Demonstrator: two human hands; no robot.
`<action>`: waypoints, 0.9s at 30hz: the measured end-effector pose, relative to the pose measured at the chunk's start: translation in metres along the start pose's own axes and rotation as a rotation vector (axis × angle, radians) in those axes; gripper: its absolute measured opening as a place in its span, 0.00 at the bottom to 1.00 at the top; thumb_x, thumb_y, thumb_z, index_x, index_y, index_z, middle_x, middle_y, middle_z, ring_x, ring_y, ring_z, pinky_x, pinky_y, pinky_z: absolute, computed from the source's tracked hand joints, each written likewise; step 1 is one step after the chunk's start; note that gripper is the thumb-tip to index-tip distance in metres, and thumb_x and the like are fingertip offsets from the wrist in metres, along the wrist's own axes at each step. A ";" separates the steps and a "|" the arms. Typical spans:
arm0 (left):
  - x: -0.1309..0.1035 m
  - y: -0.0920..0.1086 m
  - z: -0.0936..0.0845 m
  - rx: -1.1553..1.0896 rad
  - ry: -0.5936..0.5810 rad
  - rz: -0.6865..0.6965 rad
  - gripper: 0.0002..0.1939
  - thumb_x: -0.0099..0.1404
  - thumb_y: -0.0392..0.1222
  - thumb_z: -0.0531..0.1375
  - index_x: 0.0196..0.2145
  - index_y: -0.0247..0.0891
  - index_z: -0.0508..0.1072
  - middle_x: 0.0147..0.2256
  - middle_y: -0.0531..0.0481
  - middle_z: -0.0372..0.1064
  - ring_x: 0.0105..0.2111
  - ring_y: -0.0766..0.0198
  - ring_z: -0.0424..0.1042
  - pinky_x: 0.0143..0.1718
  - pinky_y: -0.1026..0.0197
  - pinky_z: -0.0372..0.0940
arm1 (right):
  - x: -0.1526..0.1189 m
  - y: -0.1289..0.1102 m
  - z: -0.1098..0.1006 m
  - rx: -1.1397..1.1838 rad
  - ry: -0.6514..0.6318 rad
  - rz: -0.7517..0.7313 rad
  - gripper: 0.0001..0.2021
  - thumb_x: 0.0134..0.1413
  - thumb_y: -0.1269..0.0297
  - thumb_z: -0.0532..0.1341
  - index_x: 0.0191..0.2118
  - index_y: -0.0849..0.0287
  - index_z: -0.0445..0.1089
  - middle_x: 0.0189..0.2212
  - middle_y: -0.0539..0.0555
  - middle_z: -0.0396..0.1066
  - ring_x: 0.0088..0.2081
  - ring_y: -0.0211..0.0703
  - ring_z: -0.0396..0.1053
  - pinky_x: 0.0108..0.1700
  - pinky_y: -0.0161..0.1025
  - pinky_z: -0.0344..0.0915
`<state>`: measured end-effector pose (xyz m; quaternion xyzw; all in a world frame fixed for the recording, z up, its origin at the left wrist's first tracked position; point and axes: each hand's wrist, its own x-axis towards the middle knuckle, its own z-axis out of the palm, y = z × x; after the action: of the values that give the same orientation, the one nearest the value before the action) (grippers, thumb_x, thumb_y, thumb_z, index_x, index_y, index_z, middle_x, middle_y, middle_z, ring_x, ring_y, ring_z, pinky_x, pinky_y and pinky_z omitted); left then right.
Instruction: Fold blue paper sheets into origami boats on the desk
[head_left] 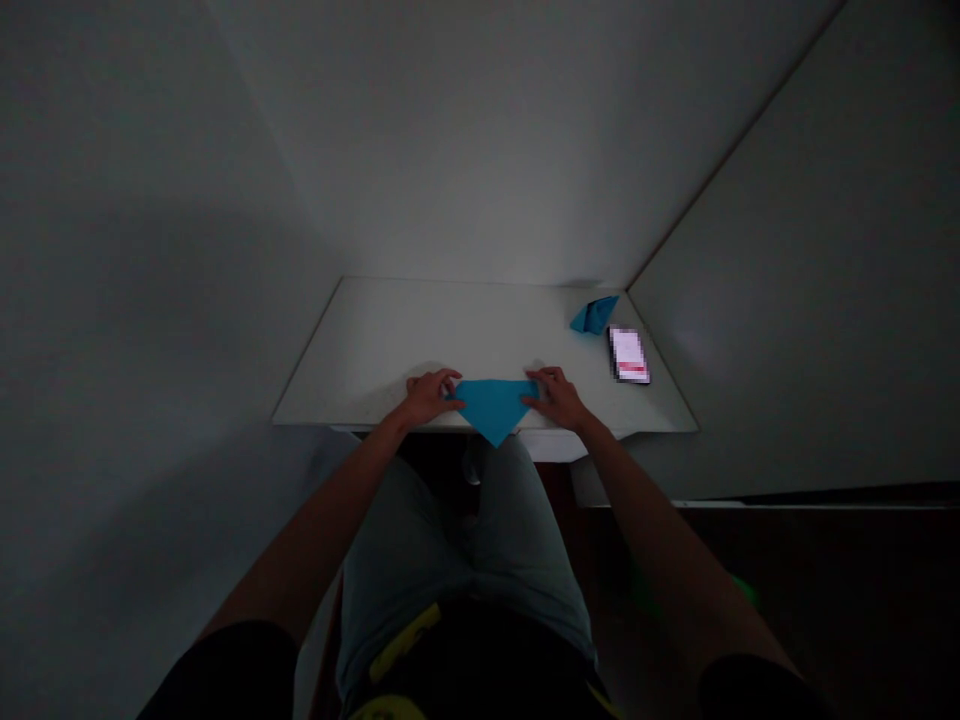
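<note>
A sheet of blue paper [496, 408], folded to a triangle, lies at the front of the white table [450, 330]. Its long straight side faces away from me, and its point hangs past the near edge. My left hand [433, 397] pinches the left corner between thumb and fingers. At the opposite corner, my right hand [556, 396] grips the paper the same way. Fingertips hide part of both corners.
Toward the back right of the table stands a folded blue paper boat [595, 315]. A phone [628, 354] with its screen lit lies just in front of it. White walls [450, 150] enclose the table at the back and sides.
</note>
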<state>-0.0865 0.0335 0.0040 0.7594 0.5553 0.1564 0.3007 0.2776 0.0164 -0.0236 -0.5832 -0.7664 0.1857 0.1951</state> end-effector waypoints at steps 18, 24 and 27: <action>0.013 0.013 -0.012 0.086 -0.105 -0.102 0.35 0.55 0.50 0.78 0.58 0.46 0.75 0.59 0.43 0.68 0.61 0.42 0.71 0.66 0.37 0.61 | 0.023 -0.020 -0.026 -0.006 -0.288 0.044 0.28 0.59 0.54 0.74 0.64 0.47 0.74 0.61 0.60 0.65 0.51 0.54 0.74 0.61 0.63 0.70; 0.018 0.023 -0.018 0.139 -0.166 -0.160 0.29 0.55 0.52 0.78 0.53 0.46 0.81 0.61 0.41 0.67 0.58 0.41 0.74 0.68 0.31 0.58 | 0.034 -0.025 -0.027 -0.040 -0.352 0.028 0.20 0.57 0.56 0.75 0.54 0.51 0.77 0.61 0.61 0.67 0.49 0.53 0.74 0.58 0.60 0.71; 0.018 0.022 -0.017 0.151 -0.172 -0.147 0.26 0.56 0.54 0.77 0.50 0.46 0.83 0.61 0.40 0.67 0.57 0.42 0.74 0.67 0.32 0.59 | 0.031 -0.023 -0.025 -0.015 -0.314 0.022 0.19 0.56 0.57 0.74 0.52 0.52 0.76 0.57 0.59 0.72 0.48 0.54 0.75 0.56 0.58 0.71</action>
<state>-0.0743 0.0504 0.0291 0.7477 0.5919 0.0263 0.2999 0.2646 0.0423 0.0122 -0.5569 -0.7823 0.2711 0.0662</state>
